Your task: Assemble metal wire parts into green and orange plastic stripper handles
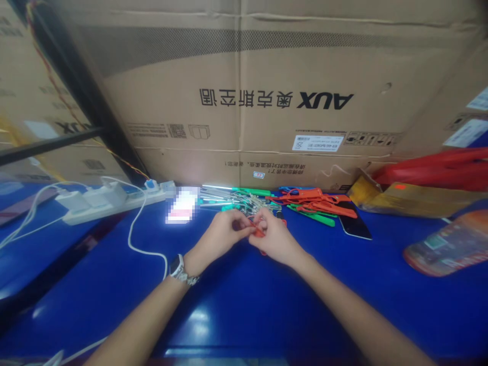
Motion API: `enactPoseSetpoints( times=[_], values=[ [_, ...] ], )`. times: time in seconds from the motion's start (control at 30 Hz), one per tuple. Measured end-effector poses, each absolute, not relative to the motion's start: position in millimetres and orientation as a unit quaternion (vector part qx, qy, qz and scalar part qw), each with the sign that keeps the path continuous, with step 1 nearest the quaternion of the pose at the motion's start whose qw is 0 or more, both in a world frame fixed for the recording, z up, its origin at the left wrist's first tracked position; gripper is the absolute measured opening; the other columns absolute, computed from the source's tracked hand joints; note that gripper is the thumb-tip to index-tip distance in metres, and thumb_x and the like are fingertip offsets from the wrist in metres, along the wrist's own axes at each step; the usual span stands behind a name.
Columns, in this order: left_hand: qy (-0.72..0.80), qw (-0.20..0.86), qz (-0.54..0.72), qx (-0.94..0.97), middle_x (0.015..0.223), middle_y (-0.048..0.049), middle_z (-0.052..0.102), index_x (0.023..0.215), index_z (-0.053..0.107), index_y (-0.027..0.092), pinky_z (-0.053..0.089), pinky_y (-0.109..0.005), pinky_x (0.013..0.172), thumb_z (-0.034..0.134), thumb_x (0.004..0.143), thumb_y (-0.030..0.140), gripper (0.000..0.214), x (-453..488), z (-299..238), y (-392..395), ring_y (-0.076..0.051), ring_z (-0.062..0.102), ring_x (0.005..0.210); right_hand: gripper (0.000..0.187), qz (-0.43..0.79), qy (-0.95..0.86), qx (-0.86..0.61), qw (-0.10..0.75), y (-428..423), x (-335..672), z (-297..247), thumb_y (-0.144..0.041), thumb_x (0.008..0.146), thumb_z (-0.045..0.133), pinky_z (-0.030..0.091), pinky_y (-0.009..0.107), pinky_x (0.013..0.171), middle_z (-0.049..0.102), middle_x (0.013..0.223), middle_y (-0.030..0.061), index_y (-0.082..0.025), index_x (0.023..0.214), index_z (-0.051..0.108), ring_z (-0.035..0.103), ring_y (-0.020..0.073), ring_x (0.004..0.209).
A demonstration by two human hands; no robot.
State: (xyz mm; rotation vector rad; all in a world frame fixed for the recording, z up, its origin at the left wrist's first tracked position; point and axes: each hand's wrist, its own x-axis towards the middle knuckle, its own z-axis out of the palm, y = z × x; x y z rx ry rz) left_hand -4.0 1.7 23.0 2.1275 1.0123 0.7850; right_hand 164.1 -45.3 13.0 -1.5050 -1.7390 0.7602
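Both of my hands meet over the middle of the blue table, pinching a small red-orange plastic piece between them. My left hand, with a watch on its wrist, is closed with thumb and fingertips on the piece. Opposite it, my right hand has its fingers curled around the same piece, hiding much of it. Just beyond the hands lies a pile of thin metal rods and teal-green parts. Orange plastic handles and a green one lie right of the pile.
A large cardboard box stands upright behind the table. On the left are a white power strip, its cable and a bright blurred screen. To the right are a dark phone, an open carton and a clear plastic jar.
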Motion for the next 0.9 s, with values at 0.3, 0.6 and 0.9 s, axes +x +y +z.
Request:
enactPoseSetpoints(
  times=[0.3, 0.6, 0.9],
  values=[
    [0.286, 0.265, 0.443, 0.807, 0.099, -0.0038, 0.063, 0.1, 0.067, 0.02, 0.053, -0.03, 0.082, 0.062, 0.089, 0.016, 0.012, 0.1, 15.4, 7.1, -0.015, 0.064, 0.089, 0.043, 0.466, -0.55, -0.442, 0.535, -32.4, 160.1, 1.9, -0.044, 0.087, 0.056, 0.032, 0.019, 0.028, 0.06, 0.111, 0.0033, -0.028, 0.12, 0.034, 0.052, 0.0054, 0.037],
    [0.29, 0.226, 0.451, 0.814, 0.093, -0.0011, 0.062, 0.1, 0.069, 0.021, 0.053, -0.028, 0.079, 0.067, 0.088, 0.015, 0.014, 1.0, 5.7, 8.8, -0.013, 0.062, 0.083, 0.062, 0.454, -0.601, -0.425, 0.502, -32.9, 159.1, -13.5, -0.015, 0.087, 0.047, 0.036, 0.02, 0.046, 0.053, 0.077, -0.0042, -0.03, 0.143, 0.022, 0.049, 0.0103, 0.055],
    [0.304, 0.233, 0.451, 0.806, 0.089, -0.0009, 0.062, 0.092, 0.069, 0.019, 0.053, -0.026, 0.074, 0.068, 0.086, 0.012, 0.009, 3.5, 2.2, 13.0, -0.012, 0.062, 0.076, 0.065, 0.416, -0.628, -0.446, 0.484, -37.8, 153.9, -12.4, -0.01, 0.088, 0.041, 0.043, 0.028, 0.057, 0.05, 0.074, -0.0036, -0.027, 0.145, 0.017, 0.05, 0.0135, 0.06]
  ],
)
